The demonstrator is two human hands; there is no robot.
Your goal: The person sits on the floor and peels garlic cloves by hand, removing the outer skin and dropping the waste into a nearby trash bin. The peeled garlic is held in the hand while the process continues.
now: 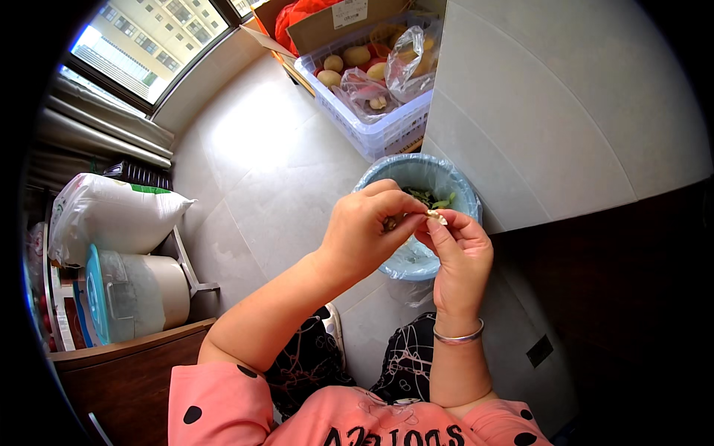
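Observation:
Both my hands meet above a blue waste bin (467,173) lined with a clear plastic bag. Between their fingertips is a small pale, ridged piece (437,217), perhaps of a nut or its shell. The thumb and fingers of my left hand (368,226) pinch its left end. Inside that hand's curled fingers a small brownish lump (389,224) shows, mostly hidden. My right hand (460,251) grips the piece from the right between thumb and forefinger. Green leaves (443,202) lie in the bin, partly covered by my hands.
A lilac plastic basket (371,131) of potatoes (357,56) and clear bags stands beyond the bin, beside a cardboard box (321,30). At left are a white sack (117,217), a teal-lidded container (142,295) and a wooden cabinet (134,379). A grey tiled surface (535,100) bounds the right.

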